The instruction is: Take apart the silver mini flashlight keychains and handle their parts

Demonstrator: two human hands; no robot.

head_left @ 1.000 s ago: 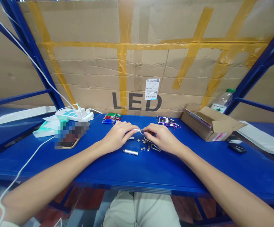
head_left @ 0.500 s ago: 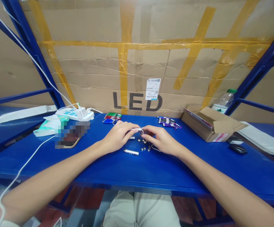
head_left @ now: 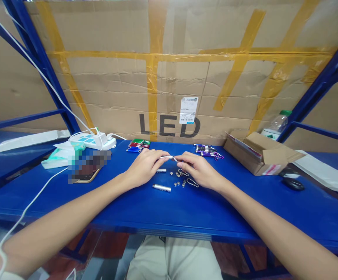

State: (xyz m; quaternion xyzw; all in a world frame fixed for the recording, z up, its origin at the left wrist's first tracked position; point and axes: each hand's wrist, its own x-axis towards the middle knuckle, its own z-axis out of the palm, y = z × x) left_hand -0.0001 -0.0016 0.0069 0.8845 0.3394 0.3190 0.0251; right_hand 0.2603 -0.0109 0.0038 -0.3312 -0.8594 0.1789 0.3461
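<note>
My left hand (head_left: pixel 145 166) is closed around a slim silver flashlight tube (head_left: pixel 167 157). At the tube's right end my right hand (head_left: pixel 198 166) pinches a small silver end piece, partly hidden by the fingers. Two more silver tubes lie on the blue table: one (head_left: pixel 161 188) in front of my hands, another (head_left: pixel 162 170) just under my left fingers. Several button cells (head_left: pixel 175 184) are scattered below my right hand. Beside them rest silver carabiner clips (head_left: pixel 192 182).
Green, red and blue penlights (head_left: pixel 139 145) lie at the back; black and purple ones (head_left: pixel 205 150) are right of them. A phone (head_left: pixel 89 167) and power strip (head_left: pixel 106 144) sit left. Rightward are an open carton (head_left: pixel 256 153), a black mouse (head_left: pixel 293 184) and a bottle (head_left: pixel 278 123).
My right hand has shifted slightly up, uncovering the carabiner clips. The held tube now sits a little higher, its right end still pinched between my fingers.
</note>
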